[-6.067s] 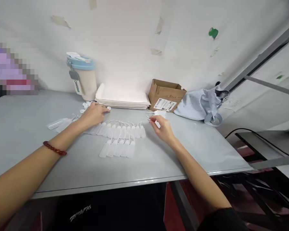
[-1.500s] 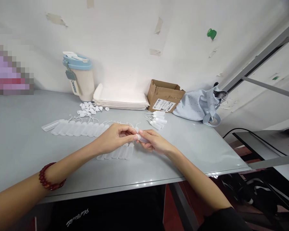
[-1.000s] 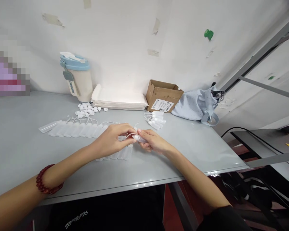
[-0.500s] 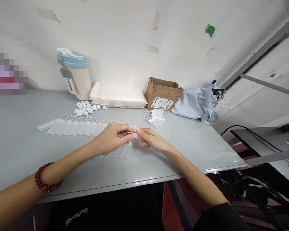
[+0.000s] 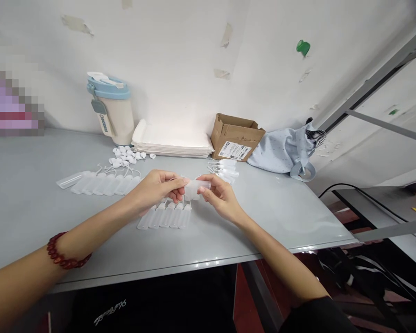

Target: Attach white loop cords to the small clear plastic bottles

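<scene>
Short row of tubes (image 5: 168,215) toward table's (image 5: 280,222) front edge. Farther back — held tube (image 5: 196,184), left hand (image 5: 161,188) pinching one end, right hand (image 5: 222,195) closed on other, fingers parted only by tube. More tube bared than half-second ago; grip apparently shifting. Loose caps (image 5: 125,156) near back edge.

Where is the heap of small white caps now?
In the head view, the heap of small white caps lies left of centre on the glossy grey table, just in front of the cream blue-lidded cup.
</scene>
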Demonstrator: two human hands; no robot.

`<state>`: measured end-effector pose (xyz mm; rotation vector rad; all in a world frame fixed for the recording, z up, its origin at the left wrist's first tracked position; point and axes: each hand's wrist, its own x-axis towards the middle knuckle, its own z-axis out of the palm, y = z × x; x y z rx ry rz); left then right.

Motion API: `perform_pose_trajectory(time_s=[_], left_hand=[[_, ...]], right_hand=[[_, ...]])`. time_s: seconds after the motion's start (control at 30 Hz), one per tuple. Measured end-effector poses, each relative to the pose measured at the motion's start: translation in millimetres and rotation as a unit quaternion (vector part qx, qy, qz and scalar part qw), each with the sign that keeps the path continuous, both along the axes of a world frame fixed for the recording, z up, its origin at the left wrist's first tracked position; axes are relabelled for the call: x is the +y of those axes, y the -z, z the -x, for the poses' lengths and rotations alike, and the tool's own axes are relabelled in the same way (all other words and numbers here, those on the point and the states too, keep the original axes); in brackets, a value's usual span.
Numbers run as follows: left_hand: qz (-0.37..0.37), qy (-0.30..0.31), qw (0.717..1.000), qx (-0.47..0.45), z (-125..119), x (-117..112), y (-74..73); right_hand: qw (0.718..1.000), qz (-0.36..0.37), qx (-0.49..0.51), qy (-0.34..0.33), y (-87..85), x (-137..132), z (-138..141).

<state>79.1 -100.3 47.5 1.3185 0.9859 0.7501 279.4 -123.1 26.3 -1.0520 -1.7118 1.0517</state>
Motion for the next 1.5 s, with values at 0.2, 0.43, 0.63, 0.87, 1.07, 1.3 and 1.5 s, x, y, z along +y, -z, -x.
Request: perform_pose_trajectory(time_s=[0.2,0.43,0.63,0.87,1.07,1.3,1.5], left_hand=[[-0.018,0.001,1.0,0.0,1.4,1.1,1.8],[-0.121,-0.003,0.99,0.077,0.6,-2.4,-5.1],[-0.169,-0.016,0.981,0.098,-1.0,-6.2,-0.9],[-0.208,-0.025,0.975,0.076,-3.5,-10.2,1.7],[-0.163,-0.023,0.981,0.098,-2.3,-7.8,-6.1],[-0.1,0.019,0.992,0.073,-0.7,-3.7,-5.4],[-0.125,0.026,0.988,0.089,-0.9,-3.7,-7.9]], right_hand=[[0.998,-0.044,-0.046,-0.003,9.1,3.3,-2.0],[0.999,0.003,-0.045,-0.013,5.1,1.3,-1.6],[0.993,0.109,0.002,-0.039,-0.3,3.3,-1.9],[0.979,0.183,0.062,-0.068,-1.1,6.8,-3.2],[0.988,0.117,0.079,-0.064,-2.0,5.6,-3.4],[0.996,0.045,0.065,-0.033,0.4,5.1,-4.2],[0.999,0.016,0.019,-0.024,2.1,2.7,-3.8]])
